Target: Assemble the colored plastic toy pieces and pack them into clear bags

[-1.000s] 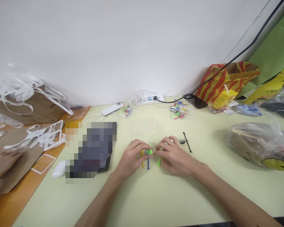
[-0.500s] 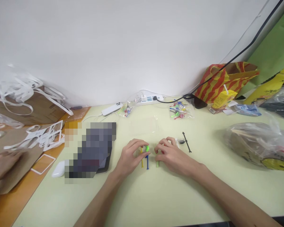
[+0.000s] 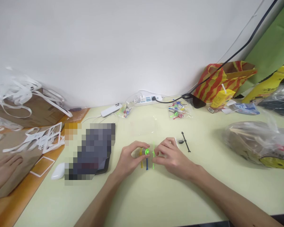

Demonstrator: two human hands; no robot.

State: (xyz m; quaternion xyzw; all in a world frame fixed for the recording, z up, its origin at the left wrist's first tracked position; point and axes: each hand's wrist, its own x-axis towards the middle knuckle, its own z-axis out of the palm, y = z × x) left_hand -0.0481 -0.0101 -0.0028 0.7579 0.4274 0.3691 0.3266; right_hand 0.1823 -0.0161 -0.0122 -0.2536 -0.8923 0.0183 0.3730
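Observation:
My left hand pinches a small bright green round piece between thumb and forefinger. Under that piece runs a thin blue plastic stick, and a yellow stick lies just left of it, partly behind my fingers. My right hand has its fingertips closed at a thin light green stick, which stands lengthwise beside the blue one. To the right of that hand are a black stick with knobbed ends and a small dark round piece.
Small bags of coloured plastic parts lie near the power strip. A tablet-like device, partly pixelated, is at left, with a white mouse-shaped object. A wrapped bag stands right. Another person's hand rests at far left.
My right hand has shifted slightly left with the light green stick, bringing it closer to the blue stick. More of the green stick and the round green piece now shows.

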